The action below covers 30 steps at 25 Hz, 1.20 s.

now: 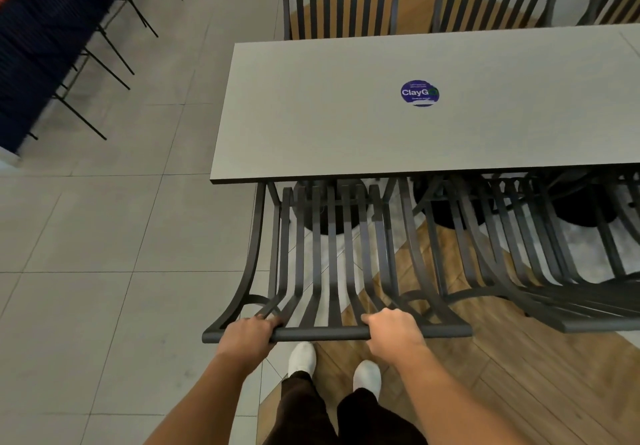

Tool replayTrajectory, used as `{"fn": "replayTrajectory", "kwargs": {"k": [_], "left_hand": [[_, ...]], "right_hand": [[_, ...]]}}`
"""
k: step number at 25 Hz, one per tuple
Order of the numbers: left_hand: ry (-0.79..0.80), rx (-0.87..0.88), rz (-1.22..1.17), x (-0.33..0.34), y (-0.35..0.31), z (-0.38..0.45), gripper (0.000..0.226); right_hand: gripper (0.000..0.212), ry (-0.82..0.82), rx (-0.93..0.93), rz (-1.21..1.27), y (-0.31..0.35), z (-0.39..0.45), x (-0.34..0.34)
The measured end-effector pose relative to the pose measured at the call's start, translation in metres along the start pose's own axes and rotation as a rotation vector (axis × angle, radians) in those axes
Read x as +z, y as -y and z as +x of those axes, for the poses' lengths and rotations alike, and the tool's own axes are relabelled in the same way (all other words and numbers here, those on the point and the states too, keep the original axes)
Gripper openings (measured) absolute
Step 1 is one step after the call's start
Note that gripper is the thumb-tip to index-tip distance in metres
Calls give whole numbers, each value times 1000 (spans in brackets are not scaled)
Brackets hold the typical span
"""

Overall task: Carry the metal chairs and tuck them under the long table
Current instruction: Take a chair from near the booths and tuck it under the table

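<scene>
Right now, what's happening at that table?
A person is holding a dark metal chair by its top rail, left hand near the rail's left end and right hand nearer the middle. The chair's front is already under the near edge of the long table, at its left end. Another chair sits tucked in beside it on the right, and more chairs line the far side. A round purple sticker is on the tabletop.
</scene>
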<state>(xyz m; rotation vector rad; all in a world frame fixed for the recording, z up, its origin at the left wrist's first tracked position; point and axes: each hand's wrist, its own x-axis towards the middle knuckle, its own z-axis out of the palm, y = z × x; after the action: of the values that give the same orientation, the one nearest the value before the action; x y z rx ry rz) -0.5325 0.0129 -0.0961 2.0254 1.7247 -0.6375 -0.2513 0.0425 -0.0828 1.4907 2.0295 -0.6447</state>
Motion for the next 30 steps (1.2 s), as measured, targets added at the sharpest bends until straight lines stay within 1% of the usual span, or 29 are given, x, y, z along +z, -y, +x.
{"fn": "replayTrajectory", "kwargs": {"k": [9,13,17,23,25,26,28,29,30], "left_hand": [[-1,-54,32,-34,-1,52,36],[4,-37,51,-47,1,69,35],[17,-13,65,-43,3,70,36],[30,21,3,-47,9,73,37],[90,34,-68,-52,11,72,46],[130,44,-103,-56,12,72,57],[189,91,-111,-67,11,71,83],[199,116,-108,-74,8,71,90],[198,141,-109,-81,4,74,91]], "right_hand": [[40,-16,50,25,-23,43,-40],[40,-17,64,29,-29,56,-53],[41,2,49,15,-28,57,-56],[42,9,81,49,-23,56,-58],[45,55,88,104,-25,57,-62],[49,93,82,158,-27,57,-65],[69,167,80,308,-31,54,-72],[80,182,98,393,-32,49,-77],[86,163,130,463,-33,45,-81]]}}
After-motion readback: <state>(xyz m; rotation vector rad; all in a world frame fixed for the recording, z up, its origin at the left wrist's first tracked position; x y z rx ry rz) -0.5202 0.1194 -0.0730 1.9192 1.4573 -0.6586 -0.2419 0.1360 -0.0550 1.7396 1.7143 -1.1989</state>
